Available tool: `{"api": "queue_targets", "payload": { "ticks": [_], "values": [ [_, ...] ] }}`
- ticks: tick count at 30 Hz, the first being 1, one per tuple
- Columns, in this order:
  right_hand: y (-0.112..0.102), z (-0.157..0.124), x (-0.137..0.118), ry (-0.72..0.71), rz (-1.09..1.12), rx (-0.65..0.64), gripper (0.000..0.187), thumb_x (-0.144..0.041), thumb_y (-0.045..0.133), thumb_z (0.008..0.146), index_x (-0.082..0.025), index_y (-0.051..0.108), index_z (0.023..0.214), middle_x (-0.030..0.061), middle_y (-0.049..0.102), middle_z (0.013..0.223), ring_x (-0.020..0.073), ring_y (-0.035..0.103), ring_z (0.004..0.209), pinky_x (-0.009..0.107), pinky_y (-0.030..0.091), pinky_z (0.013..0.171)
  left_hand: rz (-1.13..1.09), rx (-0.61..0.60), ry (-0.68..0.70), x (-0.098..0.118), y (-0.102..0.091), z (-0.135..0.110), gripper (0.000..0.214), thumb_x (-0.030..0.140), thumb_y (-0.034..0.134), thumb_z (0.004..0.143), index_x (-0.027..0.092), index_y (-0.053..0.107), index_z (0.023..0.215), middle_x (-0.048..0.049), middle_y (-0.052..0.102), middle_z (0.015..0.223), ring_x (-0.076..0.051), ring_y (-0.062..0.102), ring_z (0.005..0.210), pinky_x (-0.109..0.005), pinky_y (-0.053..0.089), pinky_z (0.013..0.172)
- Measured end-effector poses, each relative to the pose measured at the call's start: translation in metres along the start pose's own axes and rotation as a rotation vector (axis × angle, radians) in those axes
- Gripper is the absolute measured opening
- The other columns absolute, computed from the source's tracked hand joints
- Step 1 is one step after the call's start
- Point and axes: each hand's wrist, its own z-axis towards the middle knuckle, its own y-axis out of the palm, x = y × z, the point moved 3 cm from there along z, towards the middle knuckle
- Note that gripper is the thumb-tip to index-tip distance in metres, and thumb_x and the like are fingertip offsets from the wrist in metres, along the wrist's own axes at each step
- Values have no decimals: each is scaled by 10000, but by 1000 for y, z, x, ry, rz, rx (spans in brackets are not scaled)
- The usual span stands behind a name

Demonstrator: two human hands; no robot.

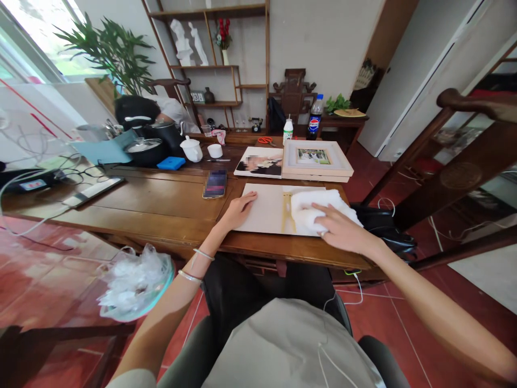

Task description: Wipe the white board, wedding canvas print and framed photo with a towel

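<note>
A flat white board [264, 210] lies on the wooden table [161, 207] in front of me. My left hand [239, 209] rests open and flat on the board's left edge, fingers stretched out. My right hand [341, 229] presses down on a white cloth [315, 207] that covers the board's right part, fingers spread over it. A narrow pale wooden strip [286, 213] shows on the board just left of the cloth.
Behind the board lie a photo print [260, 161] and a white picture frame [317, 160]. A phone [215, 184] lies left of the board. Pots, a teapot [191, 149], glue bottle [288, 130], scissors [265, 140] and soda bottle [315, 119] stand farther back. A plastic-filled bin [133, 283] is at lower left.
</note>
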Motion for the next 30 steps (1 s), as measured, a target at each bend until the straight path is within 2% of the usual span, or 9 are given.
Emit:
{"api": "queue_targets", "payload": {
  "ticks": [5,9,13,18,20,22,25,30],
  "values": [
    [0,60,52,97,-73,34,262,-152,427,801,-145,627,970,147,613,1149,297,485,1156,431,367,941,-3,-6,4,-2,0,1,364,241,394,869,131,600,1148,-98,563,1281,-202,477,1240,-373,337,1087],
    [-1,76,68,192,-122,35,262,-179,424,820,-133,634,969,143,657,1023,299,566,1011,376,406,854,0,-8,-2,0,-1,1,357,234,393,867,163,598,1151,-69,562,1286,-197,472,1244,-383,333,1090],
    [0,52,48,123,-108,64,288,-148,420,809,-149,631,1005,134,618,1147,301,502,1139,407,381,923,10,-13,-7,2,-2,0,363,237,386,871,153,598,1153,-81,562,1283,-197,470,1246,-377,333,1091],
    [-2,-12,-15,38,-32,12,303,-67,439,711,-168,645,908,142,504,1320,288,311,1319,508,256,1052,16,-6,-15,1,0,0,355,230,389,869,167,602,1146,-71,557,1291,-196,470,1246,-384,335,1089],
    [-5,-33,-38,24,5,-25,314,-43,451,653,-185,651,848,114,440,1385,287,270,1339,511,252,1060,17,-4,-19,1,1,1,353,230,392,868,162,604,1142,-75,558,1290,-201,468,1248,-385,336,1088],
    [-8,-42,-51,25,29,-53,322,-40,457,629,-200,655,826,86,414,1408,289,271,1338,507,266,1058,14,-1,-19,1,1,0,354,231,392,868,159,605,1140,-76,559,1289,-206,468,1248,-385,335,1088],
    [-9,-32,-42,44,25,-50,343,-57,456,659,-196,661,895,101,445,1383,287,308,1321,484,290,1049,9,3,-14,2,1,0,357,231,389,866,154,606,1138,-77,558,1290,-208,466,1249,-379,332,1091],
    [3,34,11,86,-29,17,329,-143,424,800,-151,611,1071,144,560,1254,292,318,1313,496,290,1025,13,-7,-19,2,-1,1,353,225,389,865,150,604,1136,-82,562,1284,-199,476,1241,-375,329,1092]
  ]
}}
